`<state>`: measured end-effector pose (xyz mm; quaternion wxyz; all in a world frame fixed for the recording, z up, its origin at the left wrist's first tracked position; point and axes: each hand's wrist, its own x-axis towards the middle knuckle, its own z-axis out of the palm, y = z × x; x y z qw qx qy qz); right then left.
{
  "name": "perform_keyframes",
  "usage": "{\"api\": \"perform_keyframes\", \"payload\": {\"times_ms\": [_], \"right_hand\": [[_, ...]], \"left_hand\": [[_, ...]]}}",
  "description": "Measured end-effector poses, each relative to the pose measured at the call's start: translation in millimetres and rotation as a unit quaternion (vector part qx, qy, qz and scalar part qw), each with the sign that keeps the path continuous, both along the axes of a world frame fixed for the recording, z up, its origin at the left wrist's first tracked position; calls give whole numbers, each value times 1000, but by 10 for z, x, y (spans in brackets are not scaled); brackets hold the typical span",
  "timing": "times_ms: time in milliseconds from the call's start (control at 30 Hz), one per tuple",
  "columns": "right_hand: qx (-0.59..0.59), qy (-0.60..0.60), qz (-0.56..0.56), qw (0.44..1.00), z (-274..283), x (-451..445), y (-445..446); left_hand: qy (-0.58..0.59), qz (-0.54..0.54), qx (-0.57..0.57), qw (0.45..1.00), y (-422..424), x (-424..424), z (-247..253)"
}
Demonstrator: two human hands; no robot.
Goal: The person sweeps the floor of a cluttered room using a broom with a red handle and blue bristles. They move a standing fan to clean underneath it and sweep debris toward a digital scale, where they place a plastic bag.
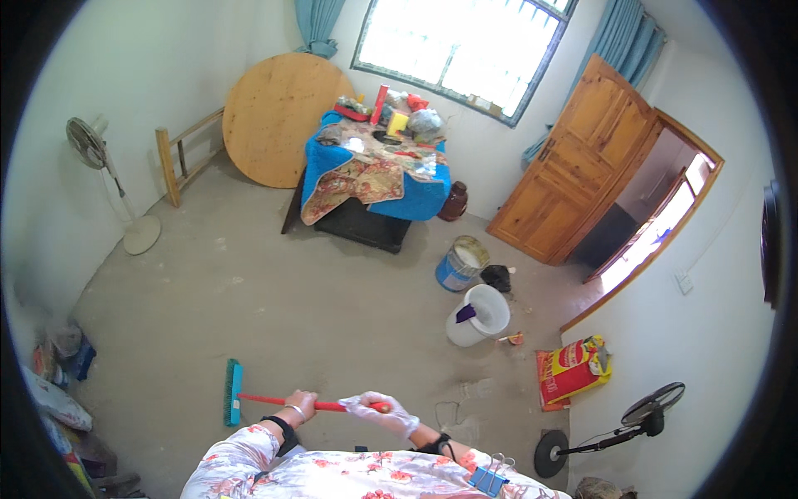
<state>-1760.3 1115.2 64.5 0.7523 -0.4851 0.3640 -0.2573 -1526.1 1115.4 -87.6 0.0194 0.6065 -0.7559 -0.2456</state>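
Note:
Both of my hands grip the red handle [265, 398] of a push broom. My bare left hand [300, 405], with a bracelet at its wrist, is closed around the handle's middle stretch. Nearer the handle's end, my right hand [377, 410] wears a thin clear plastic glove and is wrapped around the shaft. The broom's teal head [233, 393] with green bristles is off to the left over the bare concrete floor [280, 324]. Whether its bristles press on the floor cannot be told.
A white bucket [464, 330] with a purple cloth on its rim stands ahead right, near a blue paint pail [452, 274]. A red and yellow sack [573, 373] and a black fan [636, 430] stand along the right wall. Farther off are a cluttered table [330, 168] and a white fan [142, 235].

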Motion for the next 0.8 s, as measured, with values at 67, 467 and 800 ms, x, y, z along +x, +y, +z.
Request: {"api": "perform_keyframes", "payload": {"times_ms": [67,467,800], "right_hand": [[-23,28,39,999,-173,341,-97],[-50,134,-94,985,193,59,-426],[-115,64,-223,966,1251,-416,-158]], "left_hand": [[-5,33,25,999,82,308,-256],[136,-13,76,988,-527,-608,-271],[95,-165,18,981,-851,-1165,965]]}}
